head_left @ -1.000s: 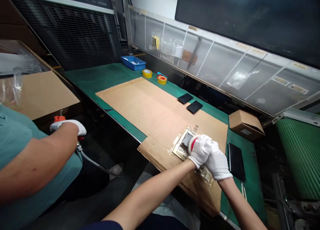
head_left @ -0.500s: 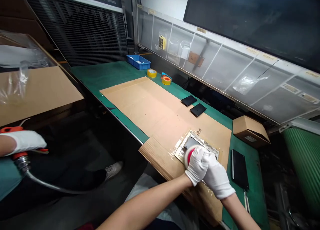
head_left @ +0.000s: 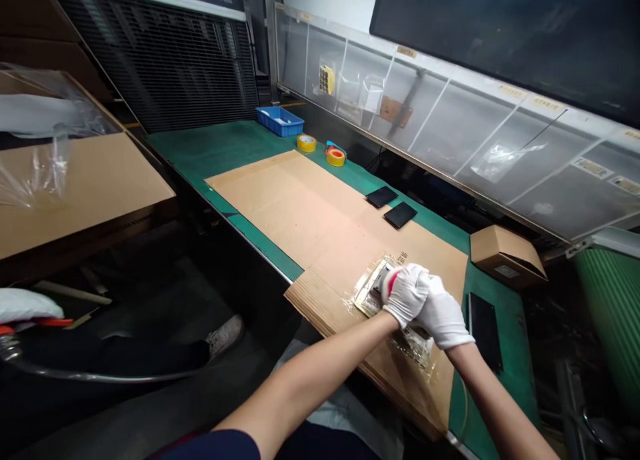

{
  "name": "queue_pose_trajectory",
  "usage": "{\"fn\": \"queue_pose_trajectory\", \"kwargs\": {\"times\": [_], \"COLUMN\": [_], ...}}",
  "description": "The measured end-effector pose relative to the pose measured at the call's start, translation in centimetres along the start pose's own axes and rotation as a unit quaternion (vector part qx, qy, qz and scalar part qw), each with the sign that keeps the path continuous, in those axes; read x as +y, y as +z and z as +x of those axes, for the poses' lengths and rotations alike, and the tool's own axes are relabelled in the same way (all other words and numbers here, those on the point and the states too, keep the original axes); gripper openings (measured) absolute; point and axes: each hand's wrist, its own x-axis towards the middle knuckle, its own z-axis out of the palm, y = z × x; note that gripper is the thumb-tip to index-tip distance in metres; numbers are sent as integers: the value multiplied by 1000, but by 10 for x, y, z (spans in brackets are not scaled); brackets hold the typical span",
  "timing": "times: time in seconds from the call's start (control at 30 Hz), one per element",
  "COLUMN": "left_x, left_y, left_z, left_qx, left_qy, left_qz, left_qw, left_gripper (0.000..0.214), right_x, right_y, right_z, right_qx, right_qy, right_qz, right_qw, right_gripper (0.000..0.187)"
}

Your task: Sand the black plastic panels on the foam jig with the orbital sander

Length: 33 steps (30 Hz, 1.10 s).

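My gloved hands meet low on a flattened cardboard sheet [head_left: 295, 207], over a shiny metallic-edged frame [head_left: 373, 293] wrapped in clear plastic film [head_left: 415, 348]. My left hand [head_left: 407, 295], with red on its glove, is bunched on the film at the frame. My right hand [head_left: 443, 317] presses against it, its fingers hidden behind the left glove. A dark panel shows faintly inside the frame, mostly covered by my hands. The film runs from the frame down under my wrists.
Black flat panels [head_left: 381, 197] [head_left: 400, 215] [head_left: 484, 330] lie on the green mat [head_left: 240, 140]. Tape rolls [head_left: 307, 143] [head_left: 336, 156], a blue crate [head_left: 280, 121] and a small cardboard box [head_left: 506, 257] stand nearby. A co-worker's gloved hand [head_left: 25, 305] is at far left, with a hose [head_left: 100, 377].
The co-worker's arm and gloved hand have moved left, nearly out of view. My hands have shifted slightly toward the far side of the frame, and the film under them is more bunched.
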Motion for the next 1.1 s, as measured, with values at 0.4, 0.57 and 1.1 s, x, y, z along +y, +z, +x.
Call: {"fn": "queue_pose_trajectory", "kwargs": {"times": [0.4,0.57,1.1], "left_x": [6,10,-15], "left_y": [34,37,-4], "left_z": [1,-11,13], "left_qx": [-44,-27,-40], "left_qy": [9,-25,-40], "left_qz": [-3,-14,32], "left_qw": [999,999,998], "left_gripper": [27,26,20], "right_x": [27,35,-7], "right_y": [2,9,-4], "right_z": [-10,-18,19], "right_qx": [0,4,-18], "right_qy": [77,0,-10], "right_qz": [-10,13,80], "right_qw": [997,1000,997], "right_gripper": [36,32,45]}}
